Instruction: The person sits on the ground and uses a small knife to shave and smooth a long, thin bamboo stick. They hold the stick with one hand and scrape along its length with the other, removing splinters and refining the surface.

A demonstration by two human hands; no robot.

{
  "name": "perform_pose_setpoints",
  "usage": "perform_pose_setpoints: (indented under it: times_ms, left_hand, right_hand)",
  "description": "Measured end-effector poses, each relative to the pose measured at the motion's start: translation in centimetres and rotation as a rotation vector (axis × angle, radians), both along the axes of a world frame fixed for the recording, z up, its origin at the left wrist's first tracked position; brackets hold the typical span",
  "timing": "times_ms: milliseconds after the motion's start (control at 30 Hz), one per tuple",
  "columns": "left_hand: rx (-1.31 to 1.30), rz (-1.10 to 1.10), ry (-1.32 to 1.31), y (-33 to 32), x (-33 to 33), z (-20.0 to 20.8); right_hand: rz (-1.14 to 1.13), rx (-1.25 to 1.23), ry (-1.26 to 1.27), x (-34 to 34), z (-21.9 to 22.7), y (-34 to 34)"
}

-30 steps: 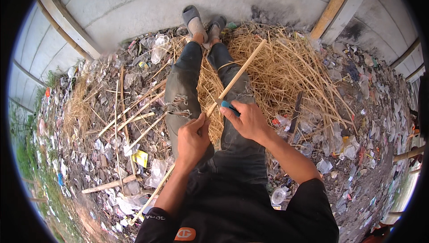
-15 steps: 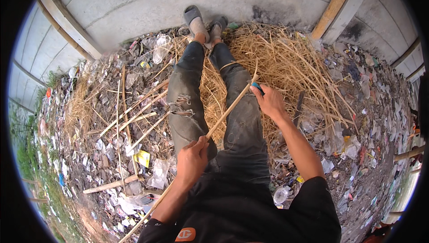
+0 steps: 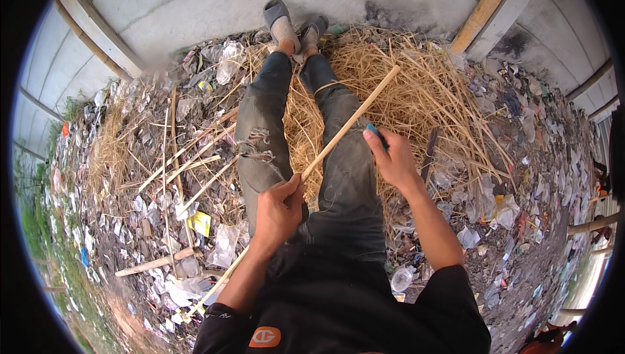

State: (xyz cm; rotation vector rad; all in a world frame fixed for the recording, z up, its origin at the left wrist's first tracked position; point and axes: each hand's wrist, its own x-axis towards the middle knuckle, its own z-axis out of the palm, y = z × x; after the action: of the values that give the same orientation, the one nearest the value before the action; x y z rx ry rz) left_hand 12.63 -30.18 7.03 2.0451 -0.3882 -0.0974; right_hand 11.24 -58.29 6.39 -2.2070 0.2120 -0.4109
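Observation:
My left hand (image 3: 278, 214) is closed around a long pale bamboo strip (image 3: 351, 123) that slants over my thighs. The strip's upper end rises past my right knee, and a thinner length (image 3: 228, 274) shows below, beside my left forearm. My right hand (image 3: 394, 160) grips a small blue-handled tool (image 3: 372, 129) just right of the strip. Its working end is hard to make out, and a small gap seems to part it from the strip. Dry straw-like bamboo shavings (image 3: 384, 103) lie in a heap between and right of my outstretched legs.
Several bamboo sticks (image 3: 180, 185) lie on the littered ground to the left, with a thicker piece (image 3: 155, 264) nearer me. Plastic scraps surround me. A grey panel wall (image 3: 215, 2) stands beyond my sandals (image 3: 276, 10), with a bamboo post (image 3: 489, 6) at its right.
The strip's upper end now reaches farther up and right, clear of the blue-handled tool it was against. The thin curl at its tip no longer shows. My right hand has lowered slightly.

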Motion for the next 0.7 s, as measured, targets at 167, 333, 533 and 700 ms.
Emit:
perform_pose_setpoints:
  times_ms: [167, 333, 533, 700]
  left_hand:
    - [0.012, -0.040, -0.082, -2.3, 0.4, 0.3]
    - [0.189, -0.072, -0.124, -2.2, -0.3, -0.3]
    - [0.227, -0.062, -0.141, -0.8, -0.4, -0.1]
    - [0.272, -0.115, -0.087, 1.6, -1.8, -0.7]
  right_hand:
    - [0.212, -0.125, 0.138, -2.2, -0.3, 6.3]
    - [0.191, -0.190, 0.108, -2.7, -2.3, 6.7]
    - [0.059, -0.308, -0.079, 0.4, -4.8, 3.2]
    - [-0.059, -0.215, 0.283, 2.5, -3.4, -3.5]
